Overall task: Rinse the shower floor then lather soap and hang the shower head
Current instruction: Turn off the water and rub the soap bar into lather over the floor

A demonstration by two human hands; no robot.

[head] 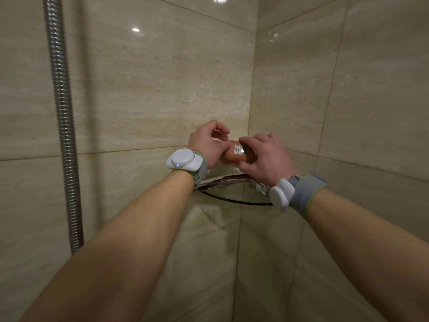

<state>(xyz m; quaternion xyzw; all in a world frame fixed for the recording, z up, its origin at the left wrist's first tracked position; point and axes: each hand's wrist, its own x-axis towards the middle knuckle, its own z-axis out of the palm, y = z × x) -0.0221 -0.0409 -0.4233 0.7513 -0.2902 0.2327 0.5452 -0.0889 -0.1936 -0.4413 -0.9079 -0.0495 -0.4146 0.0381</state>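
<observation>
An orange-pink soap bar (233, 156) with a small white barcode sticker sits between both hands, just above a corner shelf (222, 182). My left hand (206, 142) holds its left end, thumb against the bar and fingers curled over it. My right hand (262, 156) grips the right end with fingers wrapped round the top and thumb beneath. Much of the bar is hidden by the fingers. A ribbed metal shower hose (62, 112) hangs down the left wall. No shower head is in view.
Beige marble-look tile walls meet in a corner (251, 89) straight ahead. The shelf has a chrome rim with a dark curved edge and juts from that corner below my wrists. Both wrists carry white sensor bands.
</observation>
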